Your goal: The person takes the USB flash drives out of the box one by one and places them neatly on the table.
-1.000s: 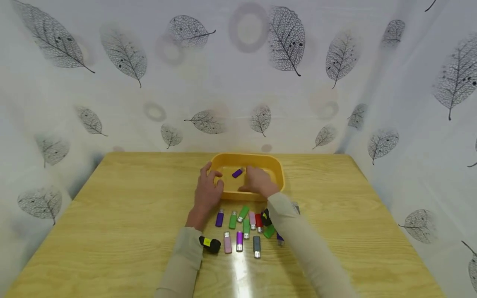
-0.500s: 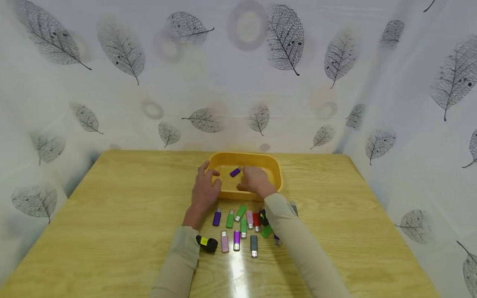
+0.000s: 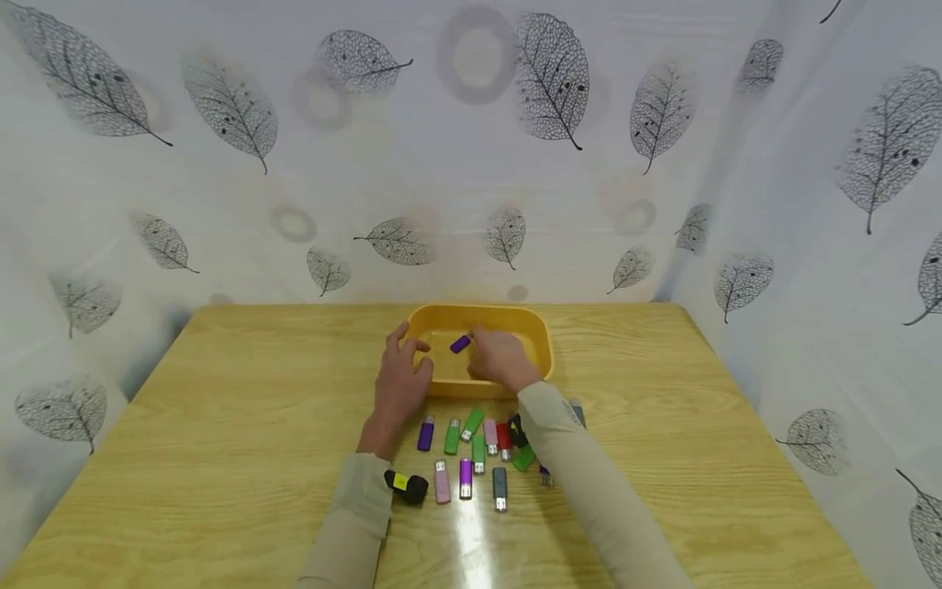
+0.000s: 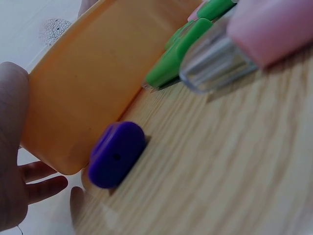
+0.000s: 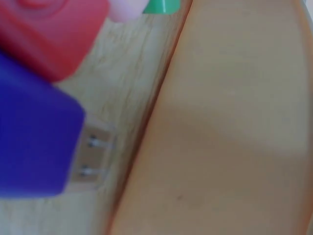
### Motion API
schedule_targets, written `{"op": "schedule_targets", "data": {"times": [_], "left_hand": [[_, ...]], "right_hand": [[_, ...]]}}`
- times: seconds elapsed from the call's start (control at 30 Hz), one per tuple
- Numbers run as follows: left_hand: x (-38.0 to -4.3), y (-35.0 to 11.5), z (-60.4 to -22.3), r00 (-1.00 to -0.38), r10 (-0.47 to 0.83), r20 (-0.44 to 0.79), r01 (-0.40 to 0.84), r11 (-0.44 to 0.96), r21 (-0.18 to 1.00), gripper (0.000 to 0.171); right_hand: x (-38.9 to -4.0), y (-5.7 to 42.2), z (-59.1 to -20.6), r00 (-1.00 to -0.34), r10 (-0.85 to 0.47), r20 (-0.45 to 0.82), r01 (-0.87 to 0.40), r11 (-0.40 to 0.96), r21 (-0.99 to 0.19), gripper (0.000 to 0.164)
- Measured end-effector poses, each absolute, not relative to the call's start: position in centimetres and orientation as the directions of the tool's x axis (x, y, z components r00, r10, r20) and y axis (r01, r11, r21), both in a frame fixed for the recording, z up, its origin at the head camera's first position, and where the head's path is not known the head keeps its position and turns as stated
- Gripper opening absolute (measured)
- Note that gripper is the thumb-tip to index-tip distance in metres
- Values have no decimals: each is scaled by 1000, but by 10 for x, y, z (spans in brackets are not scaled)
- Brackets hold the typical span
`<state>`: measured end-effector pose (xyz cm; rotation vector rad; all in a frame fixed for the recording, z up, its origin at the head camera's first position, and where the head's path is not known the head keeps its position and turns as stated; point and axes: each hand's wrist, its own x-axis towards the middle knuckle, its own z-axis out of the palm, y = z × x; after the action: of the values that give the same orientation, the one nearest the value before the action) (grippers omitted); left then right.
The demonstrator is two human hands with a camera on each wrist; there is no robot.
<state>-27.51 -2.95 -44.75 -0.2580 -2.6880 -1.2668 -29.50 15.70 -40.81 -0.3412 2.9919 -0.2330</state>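
Observation:
In the head view, a yellow plastic tray (image 3: pixel 471 388) stands near the table's back edge. My left hand (image 3: pixel 401 380) curls its fingers over the tray's left rim, thumb by the near corner; the left wrist view shows fingers (image 4: pixel 46 188) beside the tray wall (image 4: pixel 83 83). My right hand (image 3: pixel 502 358) is down inside the tray. A purple USB stick (image 3: pixel 459 344) lies on the tray floor, its end close to the right fingertips. Whether those fingers hold anything is hidden. The right wrist view shows the tray wall (image 5: pixel 220 117) but not the hand.
Several USB sticks lie before the tray, among them a purple one (image 3: pixel 425 433), a red one (image 3: pixel 504 442), a green one (image 3: pixel 452 438), a pink one (image 3: pixel 441 483) and a grey one (image 3: pixel 500 489). A leaf-print curtain (image 3: pixel 441 164) surrounds the wooden table (image 3: pixel 280 409).
The head view has shifted slightly. Both hands, the tray and the USB sticks keep nearly the same places relative to each other.

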Motion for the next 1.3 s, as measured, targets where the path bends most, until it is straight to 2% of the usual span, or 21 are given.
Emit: {"op": "schedule_targets", "data": {"times": [0.2,0.37,0.57,0.7,0.97,1.17,1.3], "left_hand": [[-275,-29,-447,-970,92,226,233,616,752,26],[-275,-29,-447,-969,90,229,234,620,749,25],[-276,-29,-448,-970,90,227,233,621,749,25],[-276,-28,-449,-970,93,224,232,617,752,25],[-276,-27,-447,-974,89,209,218,629,747,27],[-276,-30,-445,-974,82,209,214,625,751,27],[-276,-29,-446,-974,82,212,216,622,753,25]], "right_hand": [[-296,151,-405,-942,-316,-113,-306,947,-97,40],[-296,149,-403,-946,-303,-119,-296,953,-73,33],[-302,145,-404,-945,-281,-167,-282,959,-23,33],[-302,142,-404,-948,-266,-176,-270,963,3,24],[-304,142,-403,-958,-258,-128,-259,966,-13,15],[-310,138,-403,-960,-245,-133,-241,969,-49,21],[-312,136,-403,-967,-202,-156,-196,979,-52,18]]}}
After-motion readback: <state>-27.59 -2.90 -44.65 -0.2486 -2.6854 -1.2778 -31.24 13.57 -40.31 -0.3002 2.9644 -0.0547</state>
